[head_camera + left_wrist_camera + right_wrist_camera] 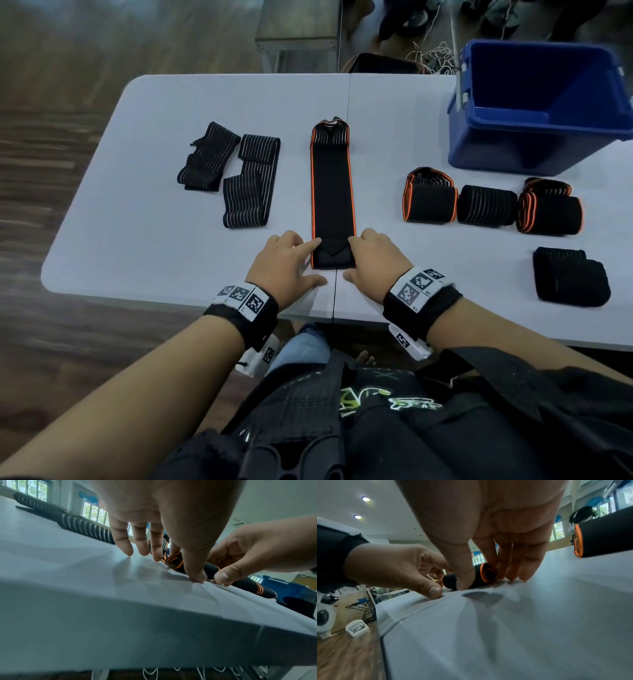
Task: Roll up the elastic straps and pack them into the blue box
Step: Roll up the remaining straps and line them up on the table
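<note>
Both your hands are down at the near end of the long orange-edged strap (331, 192), low centre of the head view. Your left hand (286, 263) has its fingers curled onto the strap's left edge, thumb down on the worktop (171, 102). Your right hand (375, 262) mirrors it on the right edge. The right wrist view shows the start of a small roll pinched between thumb and fingers of both hands, so each grip is clamped on that strap end.

Out from there, the strap runs flat away from you toward the middle of the frame, its far end bunched into striped folds. I'd judge this roll as barely begun, with nearly the whole length left to wind.

Right of it, three finished rolls (486, 205) sit side by side, two with orange edges and one with pale stripes, and a plain black roll (570, 277) lies nearer you at the right edge. All of them are on the worktop, none packed that I can see.

At left, two striped straps (236, 174) lie loosely folded, not yet rolled.

The blue box (534, 102) stands at upper right, and the part of its inside that shows looks empty. So packing has not started.
</note>
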`<state>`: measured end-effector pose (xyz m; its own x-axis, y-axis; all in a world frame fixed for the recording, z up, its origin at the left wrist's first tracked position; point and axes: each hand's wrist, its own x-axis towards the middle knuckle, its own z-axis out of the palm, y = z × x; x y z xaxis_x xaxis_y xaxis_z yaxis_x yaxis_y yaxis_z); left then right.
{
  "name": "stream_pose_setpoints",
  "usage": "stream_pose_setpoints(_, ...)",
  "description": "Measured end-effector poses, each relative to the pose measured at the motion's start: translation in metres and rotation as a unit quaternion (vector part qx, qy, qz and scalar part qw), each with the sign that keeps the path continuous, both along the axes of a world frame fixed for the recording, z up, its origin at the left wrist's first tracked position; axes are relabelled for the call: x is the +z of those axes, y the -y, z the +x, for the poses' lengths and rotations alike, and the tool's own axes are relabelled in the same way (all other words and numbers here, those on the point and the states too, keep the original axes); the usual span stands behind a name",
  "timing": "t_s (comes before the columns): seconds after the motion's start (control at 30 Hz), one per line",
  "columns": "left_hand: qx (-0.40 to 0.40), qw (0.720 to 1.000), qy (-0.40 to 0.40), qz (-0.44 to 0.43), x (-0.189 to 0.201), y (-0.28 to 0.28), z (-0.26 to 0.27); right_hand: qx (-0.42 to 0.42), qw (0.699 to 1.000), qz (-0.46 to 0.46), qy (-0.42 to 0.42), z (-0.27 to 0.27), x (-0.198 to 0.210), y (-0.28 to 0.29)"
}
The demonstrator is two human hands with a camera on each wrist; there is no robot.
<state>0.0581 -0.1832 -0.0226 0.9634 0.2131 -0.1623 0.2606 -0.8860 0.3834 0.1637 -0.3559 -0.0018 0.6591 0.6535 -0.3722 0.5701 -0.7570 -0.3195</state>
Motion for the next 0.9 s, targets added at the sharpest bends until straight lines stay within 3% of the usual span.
stream_pose_setpoints(0.1,0.039,0.998,0.032,-0.041,-0.007,-0.003,-0.001,-0.023,0.999,0.022,0.006,-0.001,-0.005,0.001)
stream_pose_setpoints(0.33,0.114,0.99,0.005,-0.084,-0.009,0.002,0.01,-0.123,0.988,0.077,-0.056,0.001,0.0,-0.001)
stream_pose_setpoints(0.47,0.163,0.978,-0.023,-0.125,-0.004,0.001,0.018,-0.151,0.984,0.054,-0.078,0.004,-0.001,-0.003)
stream_pose_setpoints(0.7,0.16,0.975,-0.09,-0.128,0.015,0.001,0.034,-0.207,0.972,-0.014,-0.113,0.012,0.002,-0.013)
stream_pose_setpoints(0.83,0.177,0.977,-0.027,-0.117,0.017,0.003,0.031,-0.221,0.969,0.079,-0.079,0.006,0.004,-0.009)
stream_pose_setpoints(0.9,0.141,0.985,0.025,-0.098,0.016,0.004,0.029,-0.184,0.974,0.122,-0.059,0.006,0.007,-0.005)
